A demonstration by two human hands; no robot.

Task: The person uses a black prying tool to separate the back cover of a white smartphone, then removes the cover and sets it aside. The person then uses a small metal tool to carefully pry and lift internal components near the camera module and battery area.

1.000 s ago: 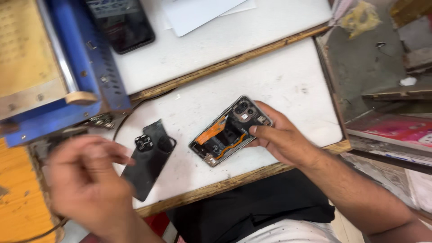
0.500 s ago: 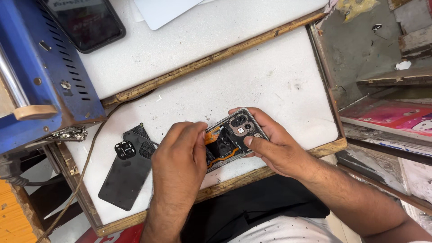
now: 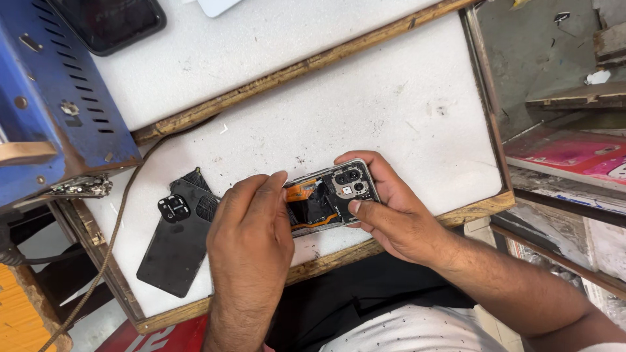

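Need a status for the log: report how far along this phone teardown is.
Done: the black back cover is off and lies on the white bench beside the left hand. In hand: both hands hold the opened phone, the right hand at its camera end. Left: the orange flex and inner boards look still in place.

Phone repair workshop: worn white worktop with wooden edging, opened phone showing internals, detached black back cover, blue metal equipment casing, loose cable.
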